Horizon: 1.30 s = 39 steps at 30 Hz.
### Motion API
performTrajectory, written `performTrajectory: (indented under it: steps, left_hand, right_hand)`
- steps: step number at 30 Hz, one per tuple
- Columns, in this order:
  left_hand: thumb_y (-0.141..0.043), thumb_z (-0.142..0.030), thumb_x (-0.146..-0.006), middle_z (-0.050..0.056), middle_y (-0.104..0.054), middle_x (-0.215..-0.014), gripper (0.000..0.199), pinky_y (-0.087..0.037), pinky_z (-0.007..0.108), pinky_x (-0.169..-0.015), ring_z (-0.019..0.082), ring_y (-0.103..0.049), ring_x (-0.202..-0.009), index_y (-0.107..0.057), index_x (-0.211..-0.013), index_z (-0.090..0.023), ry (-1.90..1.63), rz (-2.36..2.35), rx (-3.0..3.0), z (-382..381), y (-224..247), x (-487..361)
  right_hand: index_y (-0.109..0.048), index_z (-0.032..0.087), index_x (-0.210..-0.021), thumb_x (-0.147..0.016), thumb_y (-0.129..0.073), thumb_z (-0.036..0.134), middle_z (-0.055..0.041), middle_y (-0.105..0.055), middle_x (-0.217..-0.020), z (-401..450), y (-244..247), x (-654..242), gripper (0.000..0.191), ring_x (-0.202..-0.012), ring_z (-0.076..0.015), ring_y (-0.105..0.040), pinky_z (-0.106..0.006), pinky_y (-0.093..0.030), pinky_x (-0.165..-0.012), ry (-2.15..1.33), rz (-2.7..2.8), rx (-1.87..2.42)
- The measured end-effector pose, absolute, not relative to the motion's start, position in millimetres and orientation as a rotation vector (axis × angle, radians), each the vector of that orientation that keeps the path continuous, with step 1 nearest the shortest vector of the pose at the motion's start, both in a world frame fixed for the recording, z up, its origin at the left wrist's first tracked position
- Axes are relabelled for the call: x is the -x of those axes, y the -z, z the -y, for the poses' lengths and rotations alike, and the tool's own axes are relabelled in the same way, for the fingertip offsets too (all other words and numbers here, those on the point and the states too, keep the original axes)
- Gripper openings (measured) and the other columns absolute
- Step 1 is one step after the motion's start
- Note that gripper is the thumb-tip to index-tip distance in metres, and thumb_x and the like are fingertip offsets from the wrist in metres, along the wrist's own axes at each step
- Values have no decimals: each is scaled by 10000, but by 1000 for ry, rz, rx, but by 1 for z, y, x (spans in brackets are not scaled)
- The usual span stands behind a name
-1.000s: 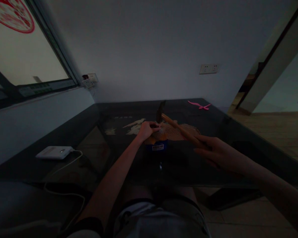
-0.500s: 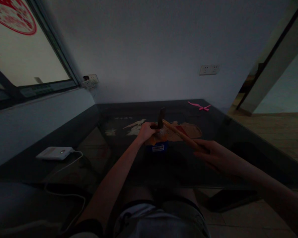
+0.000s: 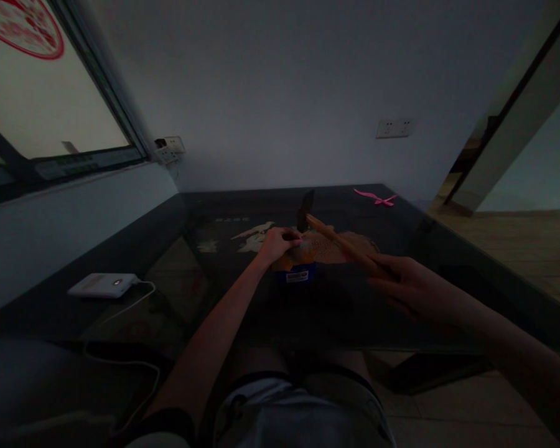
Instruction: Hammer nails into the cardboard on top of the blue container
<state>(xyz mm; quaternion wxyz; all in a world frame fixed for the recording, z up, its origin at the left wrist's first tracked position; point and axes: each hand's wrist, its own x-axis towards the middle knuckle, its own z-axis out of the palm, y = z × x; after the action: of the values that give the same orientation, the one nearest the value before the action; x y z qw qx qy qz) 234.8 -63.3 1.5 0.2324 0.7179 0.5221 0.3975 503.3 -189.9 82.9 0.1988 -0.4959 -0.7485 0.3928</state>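
One straight wooden-handled, dark-headed hammer [image 3: 329,232] gripped in right hand [image 3: 413,286]; left hand [image 3: 277,244]: hold unclear.

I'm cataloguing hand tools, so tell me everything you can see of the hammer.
The hammer has a slim brown handle, apparently wooden, and a dark head that looks like metal. The right hand grips the handle at the end away from the head. From there it slants leftward and away across the table, the head near the left hand's fingertips. Dim light hides finer markings and whether the head touches anything.
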Motion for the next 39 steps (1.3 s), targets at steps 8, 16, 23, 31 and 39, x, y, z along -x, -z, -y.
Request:
performTrajectory:
  steps: [8,16,23,31,39]
  left_hand:
    - [-680,-267,-683,63,-705,-798,186,-480,274,-691,174,-634,-736,-705,-809,-133,-1086,-1430,-1989,60,3,-233]
    - [-671,-281,-693,51,-700,-758,175,-475,277,-716,171,-630,-741,-698,-776,-129,-1118,-1409,-1986,60,3,-234]
    - [-676,-282,-696,59,-706,-810,192,-474,278,-716,179,-639,-745,-708,-820,-140,-1119,-1428,-2036,60,4,-232]
    - [-673,-275,-702,57,-708,-823,175,-482,262,-711,167,-642,-746,-697,-814,-143,-1120,-1415,-2000,63,2,-234]
    - [-676,-277,-699,61,-706,-804,170,-481,264,-698,161,-636,-719,-700,-784,-131,-1122,-1424,-1998,61,2,-234]
  right_hand:
    - [-528,147,-1067,-786,-526,327,75,-443,-519,188,-77,-503,334,-363,-75,-412,-181,-333,-332,-1134,2138,1398]
    - [-560,175,-1102,-787,-541,355,44,-525,-566,189,-83,-506,363,-421,-102,-469,-202,-364,-372,-969,2163,1320]
    - [-529,160,-1066,-798,-516,366,75,-452,-497,187,-72,-505,338,-355,-95,-431,-202,-345,-334,-1115,2136,1401]
    - [-545,159,-1054,-776,-543,346,68,-452,-525,189,-77,-503,336,-379,-86,-429,-192,-339,-340,-1109,2101,1367]
    - [-540,143,-1068,-771,-549,353,80,-425,-496,192,-78,-504,364,-350,-73,-404,-181,-317,-320,-1113,2062,1370]
